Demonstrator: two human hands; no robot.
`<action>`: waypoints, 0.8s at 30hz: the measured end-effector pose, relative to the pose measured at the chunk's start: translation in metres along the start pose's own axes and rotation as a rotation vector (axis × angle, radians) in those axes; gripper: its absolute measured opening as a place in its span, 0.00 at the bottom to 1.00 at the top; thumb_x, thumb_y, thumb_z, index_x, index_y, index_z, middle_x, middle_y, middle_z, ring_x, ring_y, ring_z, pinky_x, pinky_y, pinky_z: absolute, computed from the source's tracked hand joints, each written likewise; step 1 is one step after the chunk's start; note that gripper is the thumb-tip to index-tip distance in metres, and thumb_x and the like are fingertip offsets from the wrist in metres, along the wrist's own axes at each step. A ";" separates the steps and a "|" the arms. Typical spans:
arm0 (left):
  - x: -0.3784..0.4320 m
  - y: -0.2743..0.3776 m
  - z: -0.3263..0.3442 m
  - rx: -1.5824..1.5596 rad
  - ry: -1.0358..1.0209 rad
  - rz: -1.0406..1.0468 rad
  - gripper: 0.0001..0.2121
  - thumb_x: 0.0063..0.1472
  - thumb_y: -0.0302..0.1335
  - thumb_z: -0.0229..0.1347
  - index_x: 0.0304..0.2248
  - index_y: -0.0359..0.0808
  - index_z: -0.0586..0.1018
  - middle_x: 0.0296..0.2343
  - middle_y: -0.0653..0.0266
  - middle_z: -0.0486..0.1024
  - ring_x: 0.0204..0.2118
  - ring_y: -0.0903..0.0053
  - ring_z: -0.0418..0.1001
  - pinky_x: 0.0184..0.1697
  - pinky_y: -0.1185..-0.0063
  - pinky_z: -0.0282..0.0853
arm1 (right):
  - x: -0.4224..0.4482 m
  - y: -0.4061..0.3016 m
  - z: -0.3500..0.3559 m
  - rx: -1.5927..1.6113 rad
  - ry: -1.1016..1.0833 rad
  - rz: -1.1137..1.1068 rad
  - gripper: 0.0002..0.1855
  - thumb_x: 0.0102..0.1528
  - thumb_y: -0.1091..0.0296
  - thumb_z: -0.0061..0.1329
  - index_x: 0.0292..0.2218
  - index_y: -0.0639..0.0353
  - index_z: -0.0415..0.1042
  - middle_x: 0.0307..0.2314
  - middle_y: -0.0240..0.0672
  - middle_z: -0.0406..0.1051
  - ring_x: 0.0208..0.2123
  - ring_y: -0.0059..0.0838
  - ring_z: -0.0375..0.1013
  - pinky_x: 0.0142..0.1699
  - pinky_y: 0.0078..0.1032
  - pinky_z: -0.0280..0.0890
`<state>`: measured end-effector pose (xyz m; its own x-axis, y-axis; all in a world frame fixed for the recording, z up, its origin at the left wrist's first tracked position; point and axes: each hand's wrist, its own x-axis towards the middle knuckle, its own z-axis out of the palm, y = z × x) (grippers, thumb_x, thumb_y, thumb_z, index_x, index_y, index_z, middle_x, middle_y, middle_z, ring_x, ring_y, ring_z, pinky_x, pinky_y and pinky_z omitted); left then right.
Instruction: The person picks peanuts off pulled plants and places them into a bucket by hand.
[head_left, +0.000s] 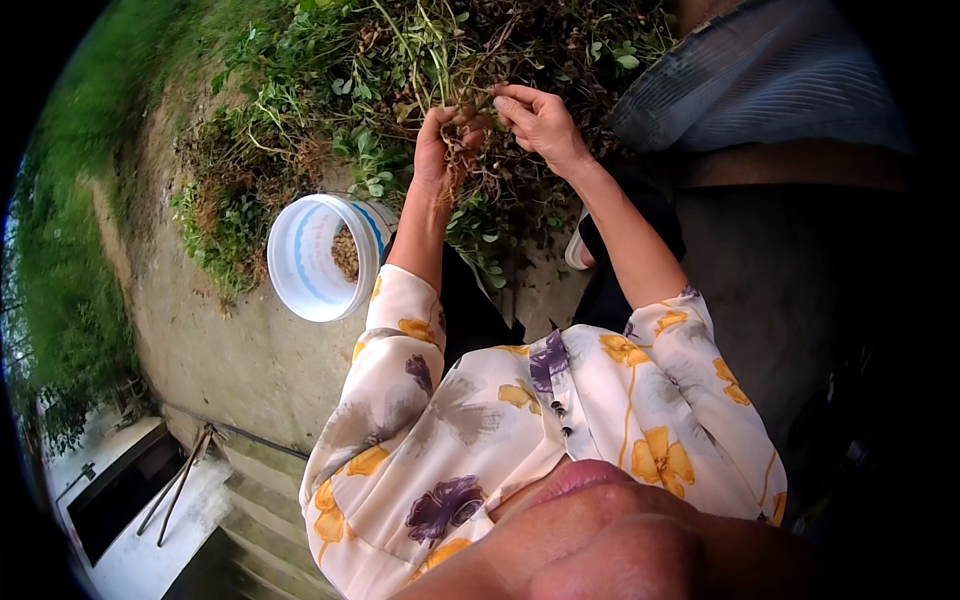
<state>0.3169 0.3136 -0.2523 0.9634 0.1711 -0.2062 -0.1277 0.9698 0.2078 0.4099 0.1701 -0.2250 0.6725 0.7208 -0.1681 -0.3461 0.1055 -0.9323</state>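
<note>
My left hand (446, 146) grips a bunch of uprooted peanut plants (431, 64) near the base, with brown roots hanging below the fingers. Close beside it, my right hand (541, 126) has its thumb and forefinger pinched on a thin strand at the bunch's root end. Whether a pod is between those fingertips is too small to tell. A white plastic bucket (289, 259) stands to the left of my left forearm, its mouth facing me. Unshelled peanuts (345, 253) lie in its bottom.
A heap of peanut plants (247, 161) spreads across the concrete floor (217, 337) ahead. At upper right is a ribbed bluish-grey sheet (757, 82) with a brown edge. My foot in a pale shoe (576, 249) rests below the heap. Concrete steps (262, 517) lie at lower left.
</note>
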 end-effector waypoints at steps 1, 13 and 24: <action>0.001 -0.002 0.000 0.036 0.029 0.003 0.06 0.57 0.26 0.48 0.25 0.34 0.66 0.22 0.68 0.62 0.24 0.81 0.58 0.23 0.84 0.58 | 0.002 0.003 0.000 -0.026 0.002 -0.013 0.14 0.59 0.67 0.49 0.44 0.67 0.71 0.21 0.22 0.65 0.14 0.06 0.50 0.17 0.11 0.45; 0.006 -0.002 -0.008 0.288 0.229 0.063 0.09 0.61 0.30 0.51 0.25 0.37 0.67 0.21 0.67 0.65 0.20 0.81 0.59 0.21 0.85 0.58 | 0.005 -0.009 -0.035 0.450 -0.328 0.352 0.09 0.59 0.65 0.48 0.34 0.64 0.71 0.17 0.18 0.57 0.16 0.06 0.50 0.16 0.08 0.43; 0.001 0.001 -0.003 0.133 0.103 0.011 0.08 0.60 0.24 0.48 0.24 0.36 0.63 0.20 0.70 0.58 0.21 0.82 0.55 0.20 0.85 0.55 | 0.004 0.015 -0.033 -0.760 -0.029 -0.121 0.14 0.59 0.64 0.45 0.31 0.68 0.70 0.16 0.33 0.65 0.17 0.18 0.60 0.22 0.24 0.57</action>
<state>0.3174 0.3152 -0.2552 0.9319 0.2052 -0.2990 -0.0992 0.9373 0.3341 0.4289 0.1518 -0.2500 0.6561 0.7529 -0.0521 0.2803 -0.3072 -0.9094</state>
